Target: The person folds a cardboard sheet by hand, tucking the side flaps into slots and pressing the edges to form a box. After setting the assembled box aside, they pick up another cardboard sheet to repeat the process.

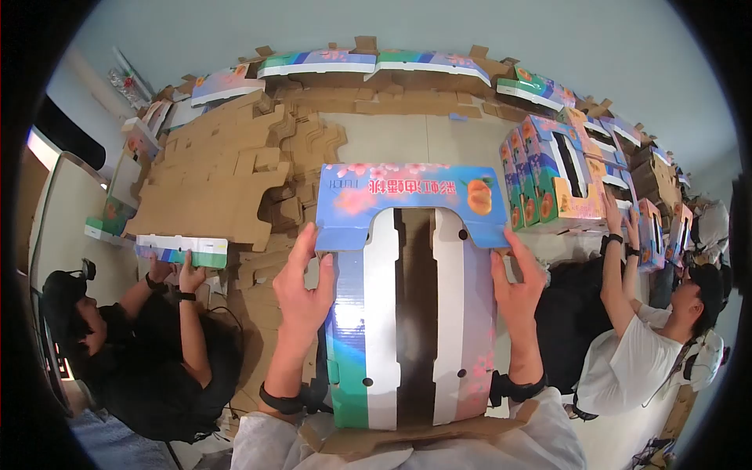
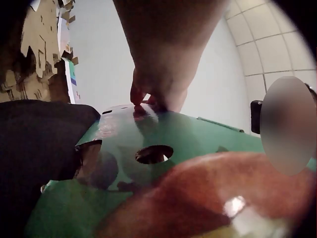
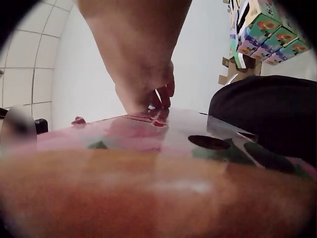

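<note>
A colourful fruit carton (image 1: 352,313) lies against the person's lap, with a long dark gap between the white flaps along its top. Its far end panel (image 1: 415,186) stands up, printed with blossom, a peach and upside-down lettering. The left hand (image 1: 303,278) pinches the left lower corner of that panel between thumb and fingers. At the opposite corner the right hand (image 1: 518,283) grips in the same way. The left wrist view shows the green printed side (image 2: 208,136) with an oval hole; in the right wrist view the pink side (image 3: 124,130) reaches the right fingers.
Flat brown cardboard sheets (image 1: 204,172) are piled at front left. Finished-looking cartons (image 1: 540,168) stand in a row at front right. More printed cartons (image 1: 317,63) line the wall. One person sits at left holding a printed panel (image 1: 184,249), another at right touches cartons.
</note>
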`<state>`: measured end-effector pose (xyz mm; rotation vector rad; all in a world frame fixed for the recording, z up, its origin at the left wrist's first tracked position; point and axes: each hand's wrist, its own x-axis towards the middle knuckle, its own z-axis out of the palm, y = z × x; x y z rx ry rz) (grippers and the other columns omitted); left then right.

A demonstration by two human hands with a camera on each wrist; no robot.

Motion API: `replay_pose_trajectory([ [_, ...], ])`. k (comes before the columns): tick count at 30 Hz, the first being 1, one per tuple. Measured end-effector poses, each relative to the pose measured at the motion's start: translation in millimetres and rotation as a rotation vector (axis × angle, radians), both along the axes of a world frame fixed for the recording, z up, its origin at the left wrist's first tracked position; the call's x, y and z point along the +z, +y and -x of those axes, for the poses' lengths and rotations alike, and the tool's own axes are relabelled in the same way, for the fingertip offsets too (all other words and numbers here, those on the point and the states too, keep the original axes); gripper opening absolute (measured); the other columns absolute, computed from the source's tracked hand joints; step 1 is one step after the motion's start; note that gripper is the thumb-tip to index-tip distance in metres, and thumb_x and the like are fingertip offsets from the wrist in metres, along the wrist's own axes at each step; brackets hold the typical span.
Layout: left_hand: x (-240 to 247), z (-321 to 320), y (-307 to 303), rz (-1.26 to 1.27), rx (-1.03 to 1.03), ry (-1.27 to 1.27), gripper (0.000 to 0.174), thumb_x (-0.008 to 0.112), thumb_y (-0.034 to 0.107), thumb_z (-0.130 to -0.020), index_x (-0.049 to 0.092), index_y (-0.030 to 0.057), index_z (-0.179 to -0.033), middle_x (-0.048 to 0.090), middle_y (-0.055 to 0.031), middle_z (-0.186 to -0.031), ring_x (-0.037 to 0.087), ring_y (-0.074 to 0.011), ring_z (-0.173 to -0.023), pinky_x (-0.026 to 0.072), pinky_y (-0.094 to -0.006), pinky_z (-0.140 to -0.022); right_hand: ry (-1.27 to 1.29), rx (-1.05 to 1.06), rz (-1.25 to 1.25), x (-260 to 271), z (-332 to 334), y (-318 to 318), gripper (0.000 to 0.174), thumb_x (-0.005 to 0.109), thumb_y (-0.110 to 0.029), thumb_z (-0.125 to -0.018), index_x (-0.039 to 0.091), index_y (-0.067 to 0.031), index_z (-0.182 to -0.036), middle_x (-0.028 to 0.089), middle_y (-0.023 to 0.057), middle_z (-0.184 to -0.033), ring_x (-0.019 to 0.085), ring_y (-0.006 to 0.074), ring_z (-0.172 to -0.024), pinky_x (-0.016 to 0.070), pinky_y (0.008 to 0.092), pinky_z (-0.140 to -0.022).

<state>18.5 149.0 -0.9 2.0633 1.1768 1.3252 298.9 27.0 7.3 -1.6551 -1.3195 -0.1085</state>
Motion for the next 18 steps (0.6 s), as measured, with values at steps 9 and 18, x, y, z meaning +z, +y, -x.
replay_pose_trajectory([
  [9,4.6,15.2,-0.3,0.111,-0.156,0.075,0.047,0.063,0.002,-0.084,0.055,-0.0011,-0.130,0.064,-0.0207,-0.119,0.067,-0.0228,-0.082,0.0530,-0.0316,-0.077,0.090,-0.001,0.042,5.7,-3.1,4.0,0.035,0.071,0.003,-0.078,0.068,-0.0006,-0.112,0.070,0.0132,-0.092,0.066,0.0179,-0.076,0.0505,0.0274,-0.071],
  [18,-1.2,23.9,22.9,0.046,-0.282,0.112,0.044,0.057,-0.002,-0.088,0.054,-0.0009,-0.132,0.060,-0.0204,-0.128,0.062,-0.0284,-0.114,0.0495,-0.0349,-0.092,0.080,0.028,0.042,0.4,-8.0,11.7,0.031,0.073,0.001,-0.078,0.069,-0.0007,-0.109,0.071,0.0129,-0.093,0.067,0.0191,-0.078,0.0519,0.0288,-0.074],
])
